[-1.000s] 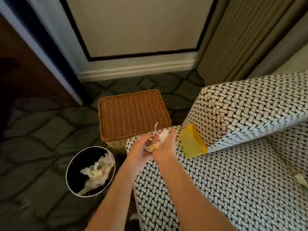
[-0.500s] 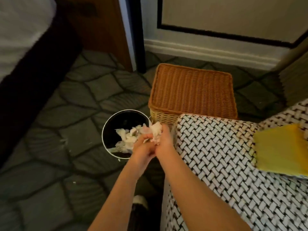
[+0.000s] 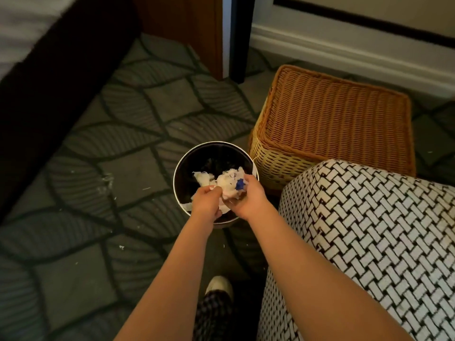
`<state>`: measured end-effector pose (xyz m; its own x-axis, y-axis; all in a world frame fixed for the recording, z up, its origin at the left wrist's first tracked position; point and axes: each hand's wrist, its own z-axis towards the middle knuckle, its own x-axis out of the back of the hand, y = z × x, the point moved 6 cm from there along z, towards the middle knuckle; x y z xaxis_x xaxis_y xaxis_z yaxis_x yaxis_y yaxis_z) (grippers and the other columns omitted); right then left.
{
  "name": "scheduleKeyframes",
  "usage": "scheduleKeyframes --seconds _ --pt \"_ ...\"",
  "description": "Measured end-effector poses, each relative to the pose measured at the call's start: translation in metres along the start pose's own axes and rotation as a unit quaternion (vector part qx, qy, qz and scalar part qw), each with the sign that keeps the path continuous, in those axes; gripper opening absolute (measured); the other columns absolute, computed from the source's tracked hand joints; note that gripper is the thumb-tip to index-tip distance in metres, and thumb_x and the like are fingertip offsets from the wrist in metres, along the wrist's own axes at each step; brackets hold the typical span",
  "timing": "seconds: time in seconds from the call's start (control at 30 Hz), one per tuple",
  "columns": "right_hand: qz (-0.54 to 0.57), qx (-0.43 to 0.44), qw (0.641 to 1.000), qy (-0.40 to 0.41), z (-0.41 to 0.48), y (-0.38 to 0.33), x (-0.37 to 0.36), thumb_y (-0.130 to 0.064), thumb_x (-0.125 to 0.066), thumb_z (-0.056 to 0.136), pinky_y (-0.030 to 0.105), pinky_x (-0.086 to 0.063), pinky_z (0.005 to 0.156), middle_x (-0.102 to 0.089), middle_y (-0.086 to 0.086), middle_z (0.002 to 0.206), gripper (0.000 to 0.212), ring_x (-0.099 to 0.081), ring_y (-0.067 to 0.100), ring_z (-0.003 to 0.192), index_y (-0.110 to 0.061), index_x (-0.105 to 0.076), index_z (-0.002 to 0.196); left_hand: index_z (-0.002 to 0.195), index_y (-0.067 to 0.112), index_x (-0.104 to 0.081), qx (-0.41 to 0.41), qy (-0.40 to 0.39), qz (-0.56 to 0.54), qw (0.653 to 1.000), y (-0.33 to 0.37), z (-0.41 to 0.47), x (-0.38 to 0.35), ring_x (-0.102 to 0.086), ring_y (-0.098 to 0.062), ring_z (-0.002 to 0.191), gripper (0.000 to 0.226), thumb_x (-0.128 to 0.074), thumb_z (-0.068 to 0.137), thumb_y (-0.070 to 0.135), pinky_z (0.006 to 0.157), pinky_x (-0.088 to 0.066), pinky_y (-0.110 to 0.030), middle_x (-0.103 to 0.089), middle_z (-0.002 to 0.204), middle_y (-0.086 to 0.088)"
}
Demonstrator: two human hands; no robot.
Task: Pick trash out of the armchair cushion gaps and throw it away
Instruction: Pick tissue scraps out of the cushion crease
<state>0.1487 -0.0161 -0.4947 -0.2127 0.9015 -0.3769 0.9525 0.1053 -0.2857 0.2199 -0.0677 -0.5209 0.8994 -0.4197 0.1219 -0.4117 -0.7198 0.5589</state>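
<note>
White crumpled paper trash with a blue scrap (image 3: 231, 187) is gripped by the left hand (image 3: 206, 205) and right hand (image 3: 248, 201), fingers curled round it, directly over the round black silver-rimmed bin (image 3: 197, 157). Tan wicker basket (image 3: 332, 119) and black-and-white woven armchair (image 3: 369, 230) are seen just right of the bin.

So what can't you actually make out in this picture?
Head view:
Bottom of the round dark metal bin: hidden by the crumpled white paper wad.
Ink marks on that wad: too small.
Black-and-white woven armchair cushion gaps: cut off by the right edge.
Orange wicker basket contents: covered by its top.
</note>
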Motion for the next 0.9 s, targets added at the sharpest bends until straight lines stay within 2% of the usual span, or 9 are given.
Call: scheduleKeyframes --seconds 0.13,0.2,0.3,0.5,0.57,0.67,0.77,0.83,0.9 --pt "-0.015 -0.029 0.999 -0.036 0.024 0.003 0.011 -0.040 -0.031 0.097 0.041 -0.034 0.103 -0.043 0.009 0.140 0.052 -0.039 0.031 0.131 -0.009 -0.037 0.139 0.098 0.016 -0.053 0.019 -0.005 0.017 1.000 -0.005 0.008 0.003 -0.035 -0.012 0.059 0.009 -0.049 0.090 0.018 0.049 -0.030 -0.022 -0.040 0.071 -0.003" --pt "-0.001 -0.034 0.999 -0.009 0.035 0.005 0.025 -0.042 -0.041 0.094 0.041 -0.040 0.096 -0.049 0.012 0.133 0.050 -0.046 0.032 0.124 -0.011 -0.042 0.134 0.101 0.017 -0.050 0.026 -0.007 0.023 0.999 -0.013 0.014 0.001 -0.034 -0.014 0.061 0.011 -0.049 0.091 0.020 0.049 -0.030 -0.024 -0.037 0.072 -0.003" --pt "0.058 -0.017 0.998 0.035 0.040 0.007 0.043 -0.037 -0.039 0.096 0.041 -0.036 0.102 -0.040 0.021 0.140 0.054 -0.041 0.034 0.129 -0.009 -0.031 0.141 0.104 0.017 -0.048 0.035 -0.006 0.039 0.999 -0.024 0.020 -0.004 -0.032 -0.014 0.060 0.014 -0.047 0.090 0.020 0.049 -0.030 -0.025 -0.035 0.070 -0.003" --pt "0.078 0.000 0.996 0.044 0.042 0.013 0.048 -0.024 -0.035 0.098 0.040 -0.033 0.106 -0.039 0.020 0.142 0.047 -0.040 0.033 0.130 -0.005 -0.031 0.141 0.131 0.015 -0.044 0.042 -0.008 0.036 0.998 -0.049 0.027 -0.008 -0.035 -0.013 0.060 0.041 -0.048 0.090 0.020 0.050 -0.031 -0.022 -0.050 0.091 -0.015" --pt "0.037 0.017 0.997 0.071 0.039 0.008 0.053 -0.020 -0.034 0.098 0.041 -0.033 0.105 -0.039 0.018 0.142 0.045 -0.039 0.030 0.131 -0.007 -0.032 0.141 0.133 0.015 -0.041 0.044 0.005 0.014 0.999 -0.047 0.023 -0.004 -0.033 -0.012 0.057 0.042 -0.045 0.091 0.017 0.048 -0.030 -0.024 -0.043 0.074 -0.006" --pt "-0.021 0.023 0.997 0.077 0.032 0.002 0.058 -0.021 -0.034 0.097 0.040 -0.032 0.106 -0.041 0.015 0.142 0.044 -0.038 0.027 0.132 -0.007 -0.036 0.139 0.141 0.021 -0.030 0.027 -0.008 -0.001 1.000 -0.035 0.011 -0.010 -0.031 -0.012 0.055 0.047 -0.041 0.095 0.016 0.048 -0.029 -0.025 -0.034 0.066 -0.002" --pt "-0.020 0.026 0.998 0.059 0.018 -0.003 0.055 -0.022 -0.034 0.097 0.040 -0.031 0.107 -0.042 0.013 0.142 0.044 -0.038 0.026 0.132 -0.007 -0.038 0.139 0.142 0.016 -0.031 0.022 -0.067 -0.078 0.994 -0.020 -0.017 -0.029 -0.039 -0.014 0.054 0.044 -0.034 0.098 0.015 0.051 -0.036 -0.024 -0.041 0.063 -0.006" --pt "-0.010 0.025 0.999 0.041 0.005 -0.010 0.052 -0.022 -0.035 0.097 0.037 -0.037 0.100 -0.046 0.014 0.137 0.042 -0.046 0.026 0.124 -0.007 -0.043 0.136 0.132 0.009 -0.043 0.027 -0.097 -0.156 0.983 -0.009 -0.038 -0.043 -0.053 -0.020 0.063 0.036 -0.034 0.098 0.015 0.062 -0.045 -0.024 -0.054 0.072 -0.014" --pt "0.004 0.032 0.999 0.015 -0.012 -0.018 0.050 -0.021 -0.035 0.096 0.027 -0.042 0.074 -0.059 0.015 0.115 0.037 -0.056 0.019 0.087 -0.005 -0.054 0.123 0.103 0.005 -0.056 0.015 -0.127 -0.207 0.970 0.000 -0.056 -0.056 -0.041 -0.014 0.055 0.023 -0.036 0.095 0.012 0.055 -0.036 -0.023 -0.043 0.063 -0.008"
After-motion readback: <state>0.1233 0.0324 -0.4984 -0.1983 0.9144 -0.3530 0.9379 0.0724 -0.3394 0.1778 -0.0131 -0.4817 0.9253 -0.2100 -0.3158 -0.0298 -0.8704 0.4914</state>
